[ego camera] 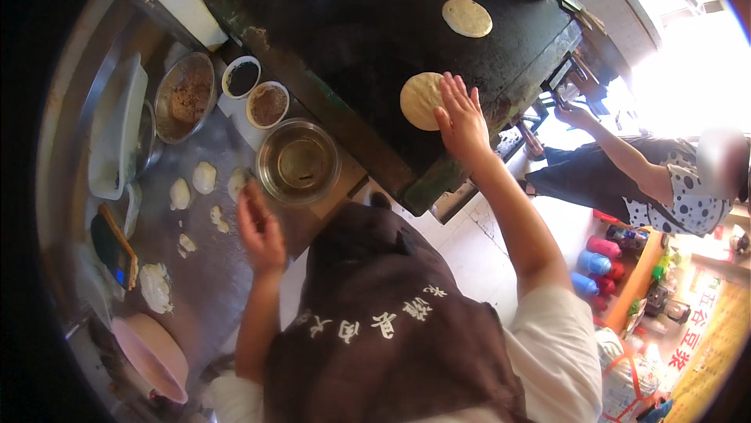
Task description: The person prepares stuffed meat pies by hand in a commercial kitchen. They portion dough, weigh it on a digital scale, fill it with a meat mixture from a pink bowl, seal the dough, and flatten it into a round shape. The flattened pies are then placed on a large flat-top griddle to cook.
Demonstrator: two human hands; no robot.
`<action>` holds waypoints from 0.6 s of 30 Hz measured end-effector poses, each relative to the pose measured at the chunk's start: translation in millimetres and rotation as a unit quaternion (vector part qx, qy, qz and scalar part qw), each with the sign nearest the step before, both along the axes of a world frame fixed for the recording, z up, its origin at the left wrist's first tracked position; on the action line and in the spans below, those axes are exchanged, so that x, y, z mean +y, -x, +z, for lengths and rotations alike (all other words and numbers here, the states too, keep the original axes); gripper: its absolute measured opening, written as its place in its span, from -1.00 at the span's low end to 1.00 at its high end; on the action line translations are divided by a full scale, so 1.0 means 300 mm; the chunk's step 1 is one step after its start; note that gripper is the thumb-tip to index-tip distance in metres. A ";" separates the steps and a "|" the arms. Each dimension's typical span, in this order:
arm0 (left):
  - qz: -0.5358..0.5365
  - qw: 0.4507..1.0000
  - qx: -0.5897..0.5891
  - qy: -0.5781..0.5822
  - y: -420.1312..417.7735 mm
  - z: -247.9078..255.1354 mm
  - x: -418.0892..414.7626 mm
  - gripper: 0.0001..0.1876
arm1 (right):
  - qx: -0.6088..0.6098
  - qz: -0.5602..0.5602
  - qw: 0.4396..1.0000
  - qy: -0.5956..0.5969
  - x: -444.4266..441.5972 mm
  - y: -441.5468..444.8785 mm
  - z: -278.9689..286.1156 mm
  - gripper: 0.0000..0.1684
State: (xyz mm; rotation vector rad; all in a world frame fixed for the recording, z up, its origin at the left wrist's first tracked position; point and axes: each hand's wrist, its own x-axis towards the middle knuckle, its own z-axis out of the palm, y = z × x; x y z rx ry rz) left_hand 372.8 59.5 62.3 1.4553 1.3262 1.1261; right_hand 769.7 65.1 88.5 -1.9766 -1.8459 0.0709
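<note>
My right hand (463, 121) lies with its fingers flat on the right edge of a round flatbread (420, 101) on the dark griddle (352, 42). A second flatbread (467, 17) rests farther back on the same griddle. Over the metal worktop (211, 270), my left hand (261, 229) is slightly blurred, its fingertips beside a pale dough piece (237, 184); whether they touch it I cannot tell. More dough lumps (204, 178) and small scraps lie to its left, and a larger dough mass (155, 288) sits nearer me.
A clear bowl (298, 161) of liquid, two white tubs (268, 105) and a metal bowl of brown filling (186, 97) line the worktop. At left are a plastic bin (117, 130), a scale (111, 247) and a pink basin (149, 358). A person (645, 171) stands right of the griddle.
</note>
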 end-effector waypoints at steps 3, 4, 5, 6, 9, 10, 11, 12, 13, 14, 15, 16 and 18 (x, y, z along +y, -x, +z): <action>-0.123 0.983 0.045 -0.131 -0.243 0.059 0.007 -0.40 | 0.252 0.056 0.964 -0.070 -0.116 0.133 0.051 -0.38; -0.216 0.957 0.054 -0.184 -0.345 0.109 0.020 -0.41 | 0.500 0.072 0.862 -0.043 -0.174 0.215 0.068 -0.35; -0.312 0.918 0.061 -0.236 -0.452 0.167 0.046 -0.42 | 0.710 0.081 0.699 -0.016 -0.223 0.274 0.083 -0.32; -0.367 0.889 0.044 -0.270 -0.558 0.201 0.089 -0.45 | 0.702 0.001 0.711 -0.035 -0.253 0.273 0.086 -0.33; -0.324 0.880 0.128 -0.323 -0.835 0.200 0.250 -0.49 | 0.780 -0.148 0.600 -0.098 -0.273 0.192 0.159 -0.63; -0.375 0.843 0.220 -0.316 -0.869 0.101 0.331 -0.49 | 0.764 -0.173 0.616 -0.079 -0.303 0.141 0.152 -0.68; -0.422 0.796 0.310 -0.303 -0.874 0.006 0.400 -0.48 | 0.748 -0.197 0.631 -0.059 -0.333 0.096 0.140 -0.72; -0.453 0.772 0.315 -0.314 -0.880 -0.010 0.441 -0.47 | 0.749 -0.223 0.622 -0.040 -0.363 0.063 0.145 -0.75; -0.443 0.772 0.299 -0.344 -0.903 0.037 0.444 -0.47 | 0.749 -0.254 0.611 -0.027 -0.399 0.044 0.149 -0.77; -0.432 0.771 0.283 -0.373 -0.923 0.087 0.449 -0.48 | 0.736 -0.283 0.614 -0.023 -0.422 0.025 0.137 -0.78; -0.422 0.770 0.267 -0.397 -0.931 0.118 0.433 -0.48 | 0.736 -0.285 0.614 -0.020 -0.433 0.019 0.123 -0.76; -0.466 0.745 0.299 -0.373 -0.952 0.060 0.422 -0.48 | 0.736 -0.283 0.615 -0.009 -0.433 0.012 0.110 -0.74; -0.521 0.773 0.279 -0.231 -1.006 0.044 0.439 -0.49 | 0.758 -0.281 0.589 -0.021 -0.433 0.022 0.079 -0.71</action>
